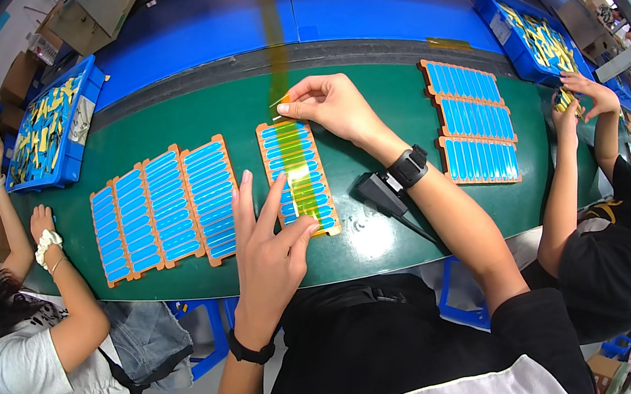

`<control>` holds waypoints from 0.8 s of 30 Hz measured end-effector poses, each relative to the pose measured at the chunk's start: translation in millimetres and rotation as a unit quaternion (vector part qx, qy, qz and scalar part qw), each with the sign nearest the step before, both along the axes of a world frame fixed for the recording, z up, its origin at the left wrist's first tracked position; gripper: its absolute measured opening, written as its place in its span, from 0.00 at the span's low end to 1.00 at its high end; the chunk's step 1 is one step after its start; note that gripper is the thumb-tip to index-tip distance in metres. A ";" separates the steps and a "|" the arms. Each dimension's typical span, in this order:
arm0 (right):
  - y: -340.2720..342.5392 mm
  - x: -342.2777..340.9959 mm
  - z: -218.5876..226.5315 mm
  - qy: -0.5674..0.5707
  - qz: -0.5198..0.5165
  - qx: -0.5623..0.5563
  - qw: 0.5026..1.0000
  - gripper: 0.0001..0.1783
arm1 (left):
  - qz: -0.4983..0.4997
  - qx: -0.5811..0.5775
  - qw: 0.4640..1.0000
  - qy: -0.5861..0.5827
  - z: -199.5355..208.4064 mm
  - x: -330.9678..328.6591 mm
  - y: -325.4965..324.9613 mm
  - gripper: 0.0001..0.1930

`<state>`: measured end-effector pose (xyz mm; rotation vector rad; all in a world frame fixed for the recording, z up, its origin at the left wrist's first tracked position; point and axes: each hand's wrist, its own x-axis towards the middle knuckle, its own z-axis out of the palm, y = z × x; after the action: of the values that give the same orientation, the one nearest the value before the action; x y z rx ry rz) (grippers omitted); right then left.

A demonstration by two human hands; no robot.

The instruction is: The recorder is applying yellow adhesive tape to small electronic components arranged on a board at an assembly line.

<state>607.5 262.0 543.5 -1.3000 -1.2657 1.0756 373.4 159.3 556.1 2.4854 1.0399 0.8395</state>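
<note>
Okay, big stuff first: green table (399, 101), blue panels (213, 19) along the far side. One person in a grey top (39, 356) at left, one in a black top (619, 264) at right, the latter with both hands on a small yellowish piece (564, 101). Left bin (41, 186) and right bin (519, 62), both blue, full of yellow-and-blue bits. Four orange-edged trays of blue strips (165, 208) sit side by side, touching, left of centre; three more trays (474, 122) line up front to back on the right.

Clear yellow tape (292, 147) runs from the far side down over the middle tray (318, 184), which lies flat on the table between both groups. Right hand (330, 108): thumb and forefinger pinching the tape at the tray's far end. Left hand (271, 253): fingers spread wide, thumb at the near end; can't tell how hard it presses. Black box (381, 195) with cable near the right wrist, which wears a black watch (408, 167). Pale label (499, 28) on the right bin, writing too small to read.
</note>
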 end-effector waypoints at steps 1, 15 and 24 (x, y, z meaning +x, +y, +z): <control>-0.8 -0.6 1.8 -0.012 0.006 -0.011 1.000 0.14 | 0.002 0.001 1.000 0.001 -0.1 1.3 2.3 0.04; -3.5 -4.8 -1.3 -0.026 -0.004 0.028 0.999 0.17 | -0.006 -0.005 0.999 0.041 13.2 18.7 44.3 0.07; -3.1 -2.9 -2.9 -0.027 0.020 0.031 0.999 0.17 | 0.004 -0.051 0.988 0.143 23.0 28.4 92.1 0.09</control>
<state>604.6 258.9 540.6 -1.2686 -1.3610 1.0267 401.8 251.3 579.0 2.5638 1.1525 0.4253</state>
